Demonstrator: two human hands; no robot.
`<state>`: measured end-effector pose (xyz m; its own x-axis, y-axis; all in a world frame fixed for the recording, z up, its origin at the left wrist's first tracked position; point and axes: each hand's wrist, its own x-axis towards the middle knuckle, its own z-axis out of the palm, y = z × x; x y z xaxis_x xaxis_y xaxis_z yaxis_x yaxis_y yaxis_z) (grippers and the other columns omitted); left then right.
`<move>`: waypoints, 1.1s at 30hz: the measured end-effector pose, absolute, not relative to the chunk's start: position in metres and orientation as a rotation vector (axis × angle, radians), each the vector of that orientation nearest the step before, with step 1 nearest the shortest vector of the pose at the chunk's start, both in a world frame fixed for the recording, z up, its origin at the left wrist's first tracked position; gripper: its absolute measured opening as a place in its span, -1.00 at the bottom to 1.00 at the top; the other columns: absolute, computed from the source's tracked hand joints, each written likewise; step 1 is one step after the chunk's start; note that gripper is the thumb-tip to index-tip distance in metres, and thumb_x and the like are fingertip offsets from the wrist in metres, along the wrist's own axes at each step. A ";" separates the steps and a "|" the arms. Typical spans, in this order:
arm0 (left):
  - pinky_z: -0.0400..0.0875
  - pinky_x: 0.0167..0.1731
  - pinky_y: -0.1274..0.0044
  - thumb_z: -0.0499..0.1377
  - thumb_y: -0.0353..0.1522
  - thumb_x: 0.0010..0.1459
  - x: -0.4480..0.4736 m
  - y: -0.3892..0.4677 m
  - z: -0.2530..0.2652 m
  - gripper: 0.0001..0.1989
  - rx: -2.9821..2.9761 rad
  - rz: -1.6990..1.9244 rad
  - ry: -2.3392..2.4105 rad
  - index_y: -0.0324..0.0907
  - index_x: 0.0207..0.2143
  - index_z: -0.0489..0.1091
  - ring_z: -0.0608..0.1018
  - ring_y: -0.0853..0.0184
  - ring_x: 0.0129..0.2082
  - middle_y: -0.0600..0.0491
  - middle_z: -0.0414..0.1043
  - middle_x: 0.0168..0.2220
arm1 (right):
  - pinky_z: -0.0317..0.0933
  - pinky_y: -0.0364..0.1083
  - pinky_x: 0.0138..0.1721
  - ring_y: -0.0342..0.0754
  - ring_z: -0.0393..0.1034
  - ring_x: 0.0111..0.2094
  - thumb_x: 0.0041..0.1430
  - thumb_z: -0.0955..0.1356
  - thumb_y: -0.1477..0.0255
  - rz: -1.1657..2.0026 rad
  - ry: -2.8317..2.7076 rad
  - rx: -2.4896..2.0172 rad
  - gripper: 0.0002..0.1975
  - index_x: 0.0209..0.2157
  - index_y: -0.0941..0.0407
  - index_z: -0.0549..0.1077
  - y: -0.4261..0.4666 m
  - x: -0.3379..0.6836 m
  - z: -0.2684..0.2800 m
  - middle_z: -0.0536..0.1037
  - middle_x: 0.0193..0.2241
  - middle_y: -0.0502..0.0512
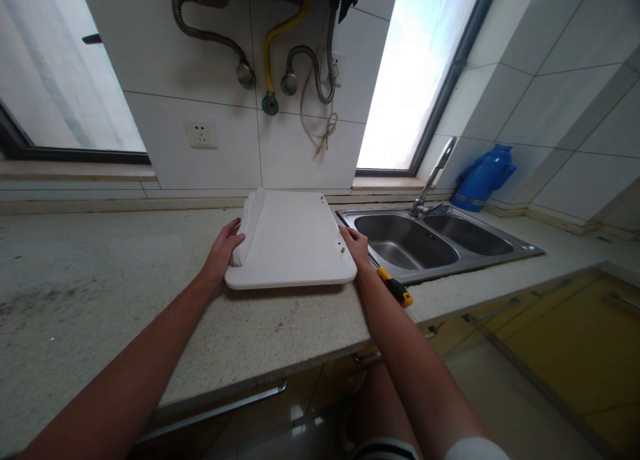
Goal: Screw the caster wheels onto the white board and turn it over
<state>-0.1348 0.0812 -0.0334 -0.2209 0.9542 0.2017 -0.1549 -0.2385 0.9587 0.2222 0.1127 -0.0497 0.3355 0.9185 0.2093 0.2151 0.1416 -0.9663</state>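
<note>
A white panel (295, 240) with rounded corners is held just over the countertop, its near edge slightly raised. A raised white strip runs along its left side. Small dark holes and a short peg (343, 250) show near its right edge. My left hand (225, 252) is closed on the left side, thumb on top of the strip. On the right edge, my right hand (354, 245) grips the panel, its fingers partly hidden. Beside my right wrist lies a screwdriver (397, 288) with a yellow and black handle, its shaft mostly hidden.
A double steel sink (435, 263) with a faucet (433, 173) is set into the countertop (300, 333) at right. Behind it stands a blue thermos jug (483, 177). Pipes and a yellow gas hose (270, 53) hang on the tiled wall. Drawers with handles lie below.
</note>
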 end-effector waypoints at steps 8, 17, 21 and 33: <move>0.47 0.39 0.12 0.44 -0.04 0.01 -0.136 0.080 -0.034 -0.12 1.175 1.600 1.093 -0.22 0.35 0.52 0.55 -0.20 0.39 -0.22 0.58 0.35 | 0.61 0.14 0.16 0.10 0.62 0.11 0.49 0.49 0.11 0.730 -1.161 -1.356 -0.56 0.15 0.16 0.60 0.112 0.224 -0.051 0.66 0.12 0.14; 0.50 0.30 0.17 0.46 -0.04 -0.04 -0.143 0.084 -0.037 -0.19 1.112 1.648 1.071 -0.19 0.25 0.59 0.58 -0.17 0.33 -0.15 0.65 0.28 | 0.60 0.15 0.18 0.09 0.62 0.13 0.50 0.48 0.11 0.767 -1.201 -1.307 -0.57 0.16 0.14 0.60 0.110 0.220 -0.048 0.66 0.15 0.16; 0.60 0.18 0.20 0.39 0.07 0.05 -0.141 0.085 -0.034 -0.28 1.039 1.667 1.043 -0.18 0.14 0.63 0.66 -0.13 0.23 -0.11 0.73 0.12 | 0.59 0.15 0.20 0.08 0.62 0.13 0.50 0.48 0.11 0.789 -1.219 -1.285 -0.58 0.15 0.15 0.60 0.108 0.218 -0.047 0.67 0.14 0.16; 0.68 0.13 0.15 0.33 0.04 0.02 -0.155 0.092 -0.025 -0.47 0.922 1.699 1.069 -0.13 -0.11 0.62 0.71 -0.17 0.17 -0.08 0.77 -0.12 | 0.58 0.17 0.22 0.06 0.62 0.14 0.52 0.46 0.10 0.819 -1.334 -1.225 -0.57 0.16 0.13 0.60 0.102 0.211 -0.047 0.67 0.15 0.19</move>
<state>-0.1548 0.0916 -0.0252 -0.3177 0.9401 0.1238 -0.2956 -0.2222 0.9291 0.2110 0.1023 -0.0466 0.1290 0.9578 0.2567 0.2045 0.2276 -0.9520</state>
